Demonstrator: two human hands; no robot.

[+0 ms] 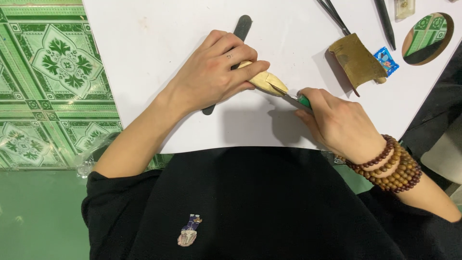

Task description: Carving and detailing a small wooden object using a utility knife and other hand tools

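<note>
Centre frame: left hand point(214, 72) closed round wood piece point(264, 82), pinning it to the table point(154, 38). Right hand point(337, 123) grips the knife point(288, 95), tip on wood. Best w/ shallow cuts, blade away from left fingers. Most of the wood and knife handle hidden by hands; file point(239, 29) partly covered.

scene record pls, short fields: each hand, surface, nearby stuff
left hand: grips a pale wooden piece, pinning it to the table
right hand: holds a green-handled carving tool, tip on the wood
under left hand: dark flat file
surface: white table
nearby: curved brown scrap, blue wrapped sweet
right wrist: bead bracelets
</note>
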